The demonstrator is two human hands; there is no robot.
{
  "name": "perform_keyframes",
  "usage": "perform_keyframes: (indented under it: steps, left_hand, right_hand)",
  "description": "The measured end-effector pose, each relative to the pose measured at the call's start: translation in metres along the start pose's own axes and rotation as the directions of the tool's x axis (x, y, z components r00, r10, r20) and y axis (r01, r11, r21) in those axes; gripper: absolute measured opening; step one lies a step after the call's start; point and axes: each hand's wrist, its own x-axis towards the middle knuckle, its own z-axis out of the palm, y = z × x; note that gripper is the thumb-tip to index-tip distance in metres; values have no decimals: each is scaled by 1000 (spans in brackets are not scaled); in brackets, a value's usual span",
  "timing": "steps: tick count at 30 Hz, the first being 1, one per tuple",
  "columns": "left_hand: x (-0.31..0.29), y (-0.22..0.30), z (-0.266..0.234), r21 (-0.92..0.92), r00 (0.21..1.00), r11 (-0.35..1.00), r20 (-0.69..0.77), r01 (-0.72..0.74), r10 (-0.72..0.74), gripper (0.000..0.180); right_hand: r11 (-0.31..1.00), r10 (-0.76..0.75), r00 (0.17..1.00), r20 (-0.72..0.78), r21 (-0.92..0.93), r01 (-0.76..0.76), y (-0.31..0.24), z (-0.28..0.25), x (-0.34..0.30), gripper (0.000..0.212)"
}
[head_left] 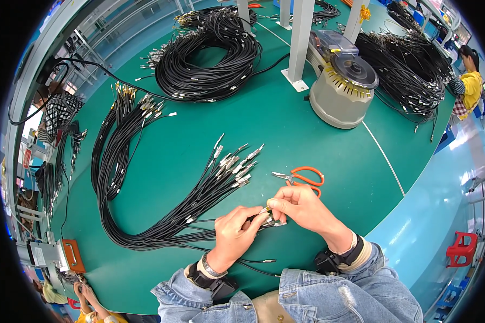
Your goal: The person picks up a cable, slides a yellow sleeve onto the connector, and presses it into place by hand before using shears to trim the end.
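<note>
My left hand (234, 234) is closed in a pinch on the end of a black cable near the table's front. Against it, my right hand (302, 209) pinches the same cable end, where a small yellowish bit (265, 210) shows between the fingertips. The fingers hide most of that end. Metal connector tips stick out beneath both hands. To their left lies a thick bundle of black cables (191, 207), bent in a U, with its silvery connectors fanned out beyond my hands. Scissors with orange handles (292, 177) lie just past my right hand.
A round grey tape dispenser (339, 105) stands by white posts (300, 43) on the green table (350, 167). A large coil of black cables (164, 75) lies at the back, another pile (404, 75) at the right. Other people work at the left and right edges.
</note>
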Motion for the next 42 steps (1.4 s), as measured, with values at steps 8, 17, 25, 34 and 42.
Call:
perform_keyframes:
  steps: [8, 17, 25, 34, 42]
  left_hand:
    - [0, -3, 0, 98, 989, 984, -18, -146, 148, 16]
    - [-3, -3, 2, 108, 987, 982, -27, -157, 161, 16]
    - [-3, -4, 4, 107, 984, 979, -25, -172, 175, 16]
    - [-4, -6, 5, 52, 987, 986, -22, -158, 160, 16]
    - [-5, -7, 8, 57, 984, 984, -41, -169, 171, 16]
  right_hand:
    - [997, 41, 999, 8, -66, -40, -1, 1, 0, 23]
    - [998, 34, 999, 31, -58, -32, 4, 0, 1, 20]
    - [994, 30, 999, 37, -102, -26, 2, -1, 0, 20]
    - [994, 38, 999, 36, -105, -34, 0, 0, 0, 19]
    - [994, 40, 999, 31, -105, -37, 3, 0, 1, 19]
